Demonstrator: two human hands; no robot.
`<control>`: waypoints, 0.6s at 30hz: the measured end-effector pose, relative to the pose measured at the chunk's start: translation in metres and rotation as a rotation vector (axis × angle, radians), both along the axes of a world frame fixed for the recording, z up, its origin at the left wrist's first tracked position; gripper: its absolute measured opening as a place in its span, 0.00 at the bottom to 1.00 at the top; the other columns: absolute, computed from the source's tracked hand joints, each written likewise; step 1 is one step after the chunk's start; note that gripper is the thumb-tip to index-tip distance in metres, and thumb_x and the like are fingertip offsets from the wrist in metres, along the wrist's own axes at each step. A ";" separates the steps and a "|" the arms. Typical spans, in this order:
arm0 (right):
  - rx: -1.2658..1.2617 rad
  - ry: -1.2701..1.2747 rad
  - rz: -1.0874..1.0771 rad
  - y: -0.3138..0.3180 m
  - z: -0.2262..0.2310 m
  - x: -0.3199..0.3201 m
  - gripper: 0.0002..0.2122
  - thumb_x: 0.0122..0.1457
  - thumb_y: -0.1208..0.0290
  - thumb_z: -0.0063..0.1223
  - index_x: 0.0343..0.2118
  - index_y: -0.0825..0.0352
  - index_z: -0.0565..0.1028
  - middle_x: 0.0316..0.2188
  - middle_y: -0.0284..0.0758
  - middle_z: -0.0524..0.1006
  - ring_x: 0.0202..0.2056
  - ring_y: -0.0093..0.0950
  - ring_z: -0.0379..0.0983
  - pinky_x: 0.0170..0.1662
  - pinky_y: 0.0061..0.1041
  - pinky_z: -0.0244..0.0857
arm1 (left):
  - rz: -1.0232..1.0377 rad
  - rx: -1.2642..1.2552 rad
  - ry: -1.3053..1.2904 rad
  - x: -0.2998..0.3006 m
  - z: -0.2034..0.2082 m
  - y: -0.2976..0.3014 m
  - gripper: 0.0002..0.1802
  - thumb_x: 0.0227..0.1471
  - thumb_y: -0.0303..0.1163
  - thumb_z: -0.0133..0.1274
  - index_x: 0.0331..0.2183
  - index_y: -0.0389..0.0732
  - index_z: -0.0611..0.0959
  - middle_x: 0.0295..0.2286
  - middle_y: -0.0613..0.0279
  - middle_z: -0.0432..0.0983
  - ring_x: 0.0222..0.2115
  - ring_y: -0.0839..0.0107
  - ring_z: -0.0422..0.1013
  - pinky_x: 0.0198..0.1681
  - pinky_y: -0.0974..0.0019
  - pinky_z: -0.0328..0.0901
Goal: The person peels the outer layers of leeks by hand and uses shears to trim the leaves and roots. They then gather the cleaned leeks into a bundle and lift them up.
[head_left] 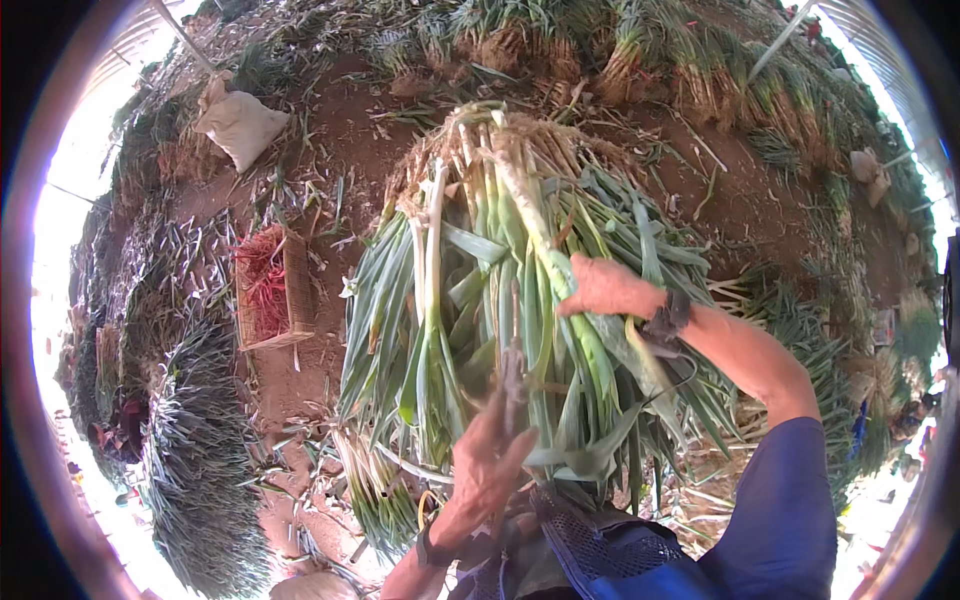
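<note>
A large heap of leeks (497,265) lies in front of me, pale roots at the far end and green leaves toward me. My right hand (610,287) is closed around one long leek (535,222), whose white end points away over the heap. My left hand (488,462) is above the near leaves, low in the middle, and smeared by motion. A slim dark thing (514,375) rises just beyond its fingers, too blurred to name; whether the hand holds it is unclear. Dark bands circle both wrists.
A crate (300,290) with red ties (263,290) stands on the soil at the left. Beyond it lies a pale sack (242,128). A big pile of leeks (200,470) is at the near left, and more bundles (620,55) line the far side. Loose scraps litter the ground.
</note>
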State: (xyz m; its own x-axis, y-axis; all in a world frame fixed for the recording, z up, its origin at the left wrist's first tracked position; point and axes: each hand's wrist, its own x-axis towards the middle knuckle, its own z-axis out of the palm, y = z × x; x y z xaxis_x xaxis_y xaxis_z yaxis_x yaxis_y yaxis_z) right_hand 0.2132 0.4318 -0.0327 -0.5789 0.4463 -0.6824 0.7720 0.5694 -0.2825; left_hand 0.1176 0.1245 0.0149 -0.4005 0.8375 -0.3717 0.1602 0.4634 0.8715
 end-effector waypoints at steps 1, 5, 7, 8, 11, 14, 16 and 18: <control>-0.002 0.049 -0.007 -0.015 0.004 0.008 0.39 0.54 0.51 0.65 0.57 0.80 0.62 0.24 0.36 0.72 0.21 0.24 0.70 0.20 0.22 0.65 | -0.022 -0.011 -0.007 0.004 -0.001 -0.001 0.33 0.54 0.34 0.60 0.60 0.35 0.73 0.33 0.57 0.76 0.31 0.71 0.71 0.36 0.65 0.68; 0.074 0.225 -0.038 -0.052 -0.020 0.031 0.38 0.47 0.44 0.69 0.42 0.75 0.64 0.27 0.57 0.78 0.32 0.52 0.79 0.38 0.45 0.74 | -0.054 -0.021 -0.101 0.013 -0.014 -0.010 0.33 0.54 0.34 0.59 0.60 0.36 0.74 0.33 0.56 0.78 0.32 0.73 0.72 0.37 0.66 0.69; 0.060 0.218 -0.090 -0.065 -0.028 0.031 0.38 0.47 0.44 0.69 0.43 0.75 0.64 0.27 0.57 0.78 0.33 0.53 0.79 0.39 0.46 0.73 | -0.020 -0.040 -0.156 0.012 -0.016 -0.017 0.32 0.55 0.33 0.59 0.60 0.36 0.74 0.34 0.55 0.80 0.33 0.74 0.73 0.39 0.66 0.70; 0.046 0.214 -0.140 -0.071 -0.029 0.029 0.38 0.47 0.44 0.70 0.43 0.75 0.63 0.27 0.57 0.78 0.34 0.54 0.79 0.40 0.46 0.73 | -0.041 -0.075 -0.167 0.008 -0.018 -0.021 0.32 0.56 0.34 0.59 0.61 0.37 0.74 0.34 0.55 0.81 0.34 0.74 0.74 0.39 0.65 0.70; 0.039 0.224 -0.168 -0.082 -0.024 0.029 0.39 0.47 0.42 0.70 0.44 0.74 0.63 0.28 0.57 0.78 0.34 0.55 0.79 0.39 0.47 0.73 | -0.060 -0.015 -0.221 0.010 -0.027 -0.026 0.34 0.57 0.40 0.57 0.63 0.41 0.70 0.33 0.45 0.78 0.33 0.58 0.75 0.41 0.55 0.70; 0.067 0.215 -0.167 -0.085 -0.034 0.030 0.41 0.46 0.40 0.70 0.45 0.74 0.63 0.28 0.56 0.78 0.34 0.54 0.79 0.38 0.47 0.73 | -0.078 -0.023 -0.177 0.008 -0.027 -0.021 0.32 0.57 0.40 0.56 0.59 0.36 0.73 0.32 0.46 0.78 0.31 0.60 0.75 0.39 0.57 0.70; 0.070 0.211 -0.169 -0.088 -0.031 0.028 0.41 0.46 0.40 0.70 0.45 0.74 0.64 0.28 0.55 0.78 0.34 0.54 0.79 0.37 0.46 0.72 | -0.083 -0.035 -0.170 0.000 -0.030 -0.013 0.31 0.57 0.40 0.56 0.58 0.35 0.74 0.31 0.48 0.78 0.30 0.62 0.74 0.38 0.58 0.70; 0.109 0.321 -0.078 -0.093 -0.027 0.030 0.39 0.48 0.41 0.70 0.46 0.74 0.64 0.30 0.53 0.79 0.34 0.52 0.79 0.38 0.45 0.72 | 0.018 0.028 -0.269 -0.012 -0.038 0.001 0.31 0.57 0.36 0.58 0.59 0.34 0.75 0.32 0.56 0.80 0.32 0.75 0.73 0.35 0.67 0.70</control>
State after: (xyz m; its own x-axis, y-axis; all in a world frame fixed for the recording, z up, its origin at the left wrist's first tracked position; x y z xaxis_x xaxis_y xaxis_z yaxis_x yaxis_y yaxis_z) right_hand 0.2427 0.3388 -0.0594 -0.7177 0.5576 -0.4171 0.6959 0.5522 -0.4591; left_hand 0.1053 0.1257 -0.0230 -0.3059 0.8423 -0.4438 -0.0868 0.4395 0.8940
